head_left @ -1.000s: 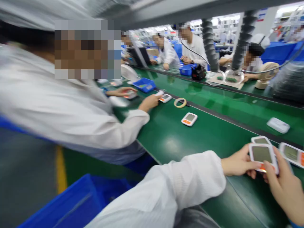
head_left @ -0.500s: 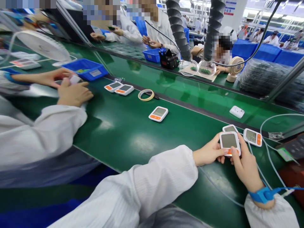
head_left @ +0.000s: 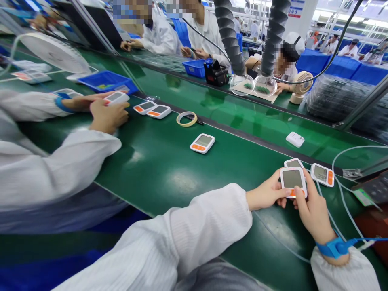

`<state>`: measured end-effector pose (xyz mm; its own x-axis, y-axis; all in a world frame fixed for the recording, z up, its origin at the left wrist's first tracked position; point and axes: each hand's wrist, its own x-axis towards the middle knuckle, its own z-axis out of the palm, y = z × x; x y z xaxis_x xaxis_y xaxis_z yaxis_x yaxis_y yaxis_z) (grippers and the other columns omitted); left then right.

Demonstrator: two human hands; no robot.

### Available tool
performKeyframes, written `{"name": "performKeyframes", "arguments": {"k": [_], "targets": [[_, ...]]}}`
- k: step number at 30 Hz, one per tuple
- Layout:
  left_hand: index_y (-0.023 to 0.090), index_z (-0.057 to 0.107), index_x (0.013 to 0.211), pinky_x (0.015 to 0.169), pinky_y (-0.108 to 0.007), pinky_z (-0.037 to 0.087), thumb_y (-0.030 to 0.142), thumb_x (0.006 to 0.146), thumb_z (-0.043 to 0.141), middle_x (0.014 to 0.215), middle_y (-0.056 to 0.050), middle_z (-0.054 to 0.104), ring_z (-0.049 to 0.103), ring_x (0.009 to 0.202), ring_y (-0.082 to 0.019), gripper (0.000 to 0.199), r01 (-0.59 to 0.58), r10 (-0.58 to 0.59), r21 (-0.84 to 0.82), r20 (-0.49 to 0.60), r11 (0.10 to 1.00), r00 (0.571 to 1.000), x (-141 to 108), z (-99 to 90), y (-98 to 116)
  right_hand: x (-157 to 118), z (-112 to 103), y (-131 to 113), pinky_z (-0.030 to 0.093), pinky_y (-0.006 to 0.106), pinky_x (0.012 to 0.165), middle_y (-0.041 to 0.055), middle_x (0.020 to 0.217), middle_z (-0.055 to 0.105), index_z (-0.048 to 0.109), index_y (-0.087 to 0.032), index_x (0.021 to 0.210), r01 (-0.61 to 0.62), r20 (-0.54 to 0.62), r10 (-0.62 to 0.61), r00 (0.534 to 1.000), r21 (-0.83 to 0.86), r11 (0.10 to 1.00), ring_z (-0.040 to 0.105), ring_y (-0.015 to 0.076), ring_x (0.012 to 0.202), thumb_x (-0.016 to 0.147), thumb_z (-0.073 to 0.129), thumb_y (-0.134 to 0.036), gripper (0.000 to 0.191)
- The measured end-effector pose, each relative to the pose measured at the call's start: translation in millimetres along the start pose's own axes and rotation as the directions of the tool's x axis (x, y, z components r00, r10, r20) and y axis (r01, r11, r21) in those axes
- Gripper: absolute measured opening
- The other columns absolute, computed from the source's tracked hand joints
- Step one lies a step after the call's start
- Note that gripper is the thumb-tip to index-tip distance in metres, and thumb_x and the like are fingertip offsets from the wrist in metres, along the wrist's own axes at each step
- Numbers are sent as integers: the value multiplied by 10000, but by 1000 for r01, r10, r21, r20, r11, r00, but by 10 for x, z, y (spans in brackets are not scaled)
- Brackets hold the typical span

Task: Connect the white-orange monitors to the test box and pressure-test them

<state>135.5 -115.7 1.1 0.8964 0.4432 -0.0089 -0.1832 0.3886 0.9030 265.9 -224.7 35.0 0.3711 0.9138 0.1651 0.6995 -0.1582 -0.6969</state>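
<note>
Between my two hands is a small white digital monitor (head_left: pixel 292 178) with a blank grey screen and orange buttons. My left hand (head_left: pixel 269 193) grips its left edge, thumb at the lower corner. My right hand (head_left: pixel 313 210), with a blue strap at the wrist, holds the right side and has its thumb on the orange buttons. Just behind it, a second monitor (head_left: pixel 294 163) is partly covered. To the right lies another monitor (head_left: pixel 323 174) with digits on its screen. One more monitor (head_left: pixel 202 143) rests farther left on the green table (head_left: pixel 182 178).
At left a co-worker's hand (head_left: pixel 107 115) holds a similar monitor (head_left: pixel 117 97) near a blue bin (head_left: pixel 109 82). A tape roll (head_left: pixel 186 119) and two monitors (head_left: pixel 158 111) lie near the dark rail. A white piece (head_left: pixel 295 139) sits on the green strip beyond. Clear tubing (head_left: pixel 342 198) runs at right.
My hands and the monitor in them stay put. The white piece beyond the rail has shifted left. The co-worker's hands have moved, and a monitor's screen now shows in them.
</note>
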Motion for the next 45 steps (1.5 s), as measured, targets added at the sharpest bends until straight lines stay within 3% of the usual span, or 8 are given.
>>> {"name": "performKeyframes", "arguments": {"k": [20,25,28,30,33,37,41,45], "targets": [[207,226,1484,519,-201,420,524,773,758,745,14,650,610,569,-110,943,27,-27,-2,53,1000,998,-24,-1,60,11,-59,23,497,280,520,1,643,660,386,-147,1488,42,-9,-43,999,-40,998,641,206,524,969,431,-459,607],[211,236,1503,552,-220,448,550,765,751,778,-21,683,639,582,-126,962,53,-56,52,43,997,998,-24,-2,70,54,-10,96,526,309,638,89,951,725,456,-162,1435,166,-151,-204,967,-229,959,682,227,678,981,459,-480,555],[211,229,1528,567,-236,456,550,784,726,862,-68,707,655,606,-136,957,77,-80,88,34,993,996,-25,1,48,115,-48,149,533,347,763,138,1156,680,477,-159,1413,266,-218,-365,905,-379,886,677,264,888,1003,454,-426,490],[209,257,1528,578,-245,463,537,794,715,881,-75,706,648,611,-132,926,82,-83,112,4,990,997,-23,8,18,143,-120,158,515,370,809,147,1128,679,503,-141,1388,297,-223,-456,862,-506,810,648,282,940,1012,446,-365,441],[177,408,1458,588,-250,469,503,807,705,854,-71,698,624,605,-121,787,76,-70,177,-42,981,997,-15,18,-18,139,-260,133,482,361,729,128,909,686,564,-136,1330,173,-251,-452,856,-686,707,628,291,847,1006,449,-316,387],[116,632,1198,619,-262,487,430,832,675,814,-79,691,598,597,-111,485,14,24,286,-129,958,991,1,-30,60,116,-395,153,336,307,524,57,633,588,606,-172,1241,-105,-295,-196,935,-759,642,588,271,606,959,516,-372,358],[120,681,1044,682,-278,517,387,843,638,851,-91,707,630,663,-133,338,-132,271,442,-268,887,925,-34,-245,348,164,-436,303,329,285,529,27,642,608,547,-181,1253,-132,-119,69,991,-686,715,601,247,564,943,528,-359,357],[136,674,1056,772,-315,530,402,867,566,905,-93,717,665,777,-180,344,-124,518,656,-450,745,728,-169,-668,624,202,-442,402,367,294,560,54,737,659,492,-160,1310,-99,32,159,987,-659,746,648,260,641,944,515,-319,400]]}}
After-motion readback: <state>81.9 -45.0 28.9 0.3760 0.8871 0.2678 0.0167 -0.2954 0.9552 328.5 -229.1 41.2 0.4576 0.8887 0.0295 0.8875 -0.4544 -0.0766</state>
